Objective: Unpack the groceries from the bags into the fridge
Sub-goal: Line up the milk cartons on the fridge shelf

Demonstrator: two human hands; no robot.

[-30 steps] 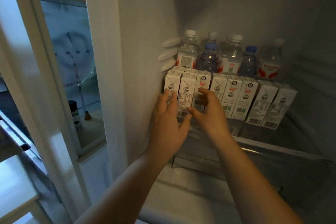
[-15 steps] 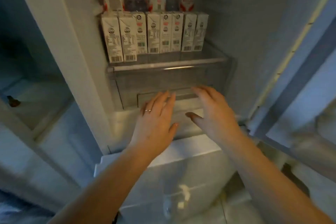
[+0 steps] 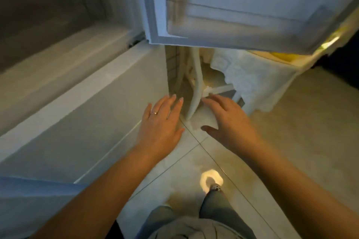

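Note:
My left hand [image 3: 160, 122] and my right hand [image 3: 229, 122] hover side by side over the floor, fingers straight and spread, holding nothing. A ring sits on my left hand. The fridge [image 3: 64, 83] fills the left of the view, with its dim inside at the top left. Its open door [image 3: 242, 6] hangs above my hands, showing an empty door shelf. No bag and no groceries are in sight.
Below me lies a pale tiled floor [image 3: 291, 132]. A table with a white lace cloth [image 3: 250, 77] stands behind the fridge door, a white chair leg [image 3: 196, 91] beside it. My legs and one shoe [image 3: 211, 180] show at the bottom.
Both hands let go of the milk cartons on the fridge shelf and drew back. My view swung down and right, from the shelf to the floor and the open door.

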